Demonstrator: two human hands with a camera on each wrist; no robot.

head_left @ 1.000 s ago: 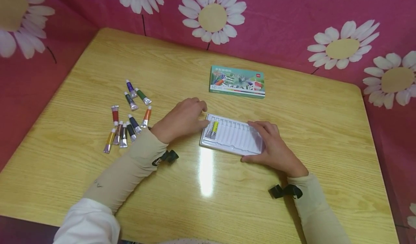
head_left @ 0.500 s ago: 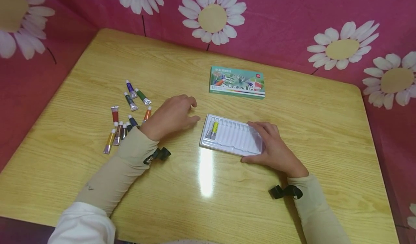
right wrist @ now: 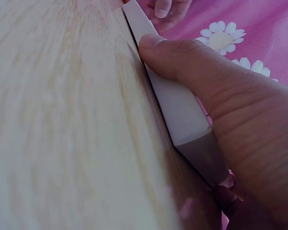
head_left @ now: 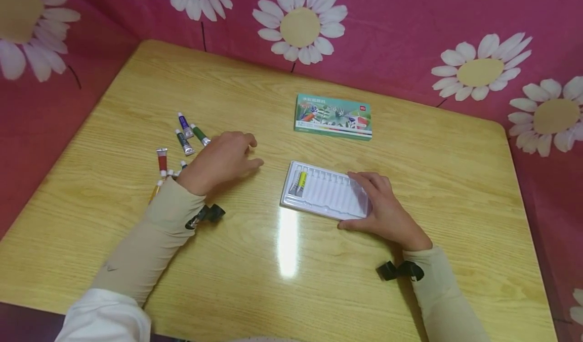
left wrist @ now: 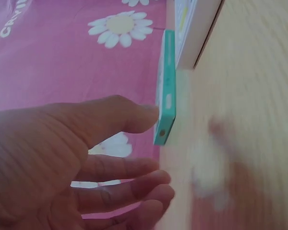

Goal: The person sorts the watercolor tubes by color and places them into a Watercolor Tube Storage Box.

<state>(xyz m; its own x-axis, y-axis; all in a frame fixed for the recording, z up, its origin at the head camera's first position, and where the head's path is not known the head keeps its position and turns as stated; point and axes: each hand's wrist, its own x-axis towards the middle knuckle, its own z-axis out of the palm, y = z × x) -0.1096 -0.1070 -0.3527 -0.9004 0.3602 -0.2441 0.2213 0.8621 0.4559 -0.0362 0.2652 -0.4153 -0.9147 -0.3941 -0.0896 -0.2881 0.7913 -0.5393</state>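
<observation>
A white plastic paint tray [head_left: 330, 193] with narrow slots lies on the table. Two paint tubes sit in its leftmost slots, one of them a yellow tube [head_left: 302, 179]. My right hand [head_left: 384, 208] grips the tray's right end, thumb along the near side [right wrist: 170, 103] and fingers at the far edge. Left of the tray, my left hand [head_left: 220, 160] is over the table with its fingers loosely bent and nothing between them. Beside it lie loose paint tubes: a purple tube [head_left: 184, 124], a green tube [head_left: 198, 133] and a red tube [head_left: 162, 162]. Others are partly hidden under that wrist.
A teal paint box [head_left: 333, 117] with a printed picture lies flat behind the tray. A pink cloth with daisies [head_left: 387, 38] hangs along the table's far edge. Each wrist wears a black strap mount [head_left: 205, 215].
My left hand has drawn away from the tray's left end, moving left over the loose tubes and covering more of them. The right hand keeps its grip on the tray.
</observation>
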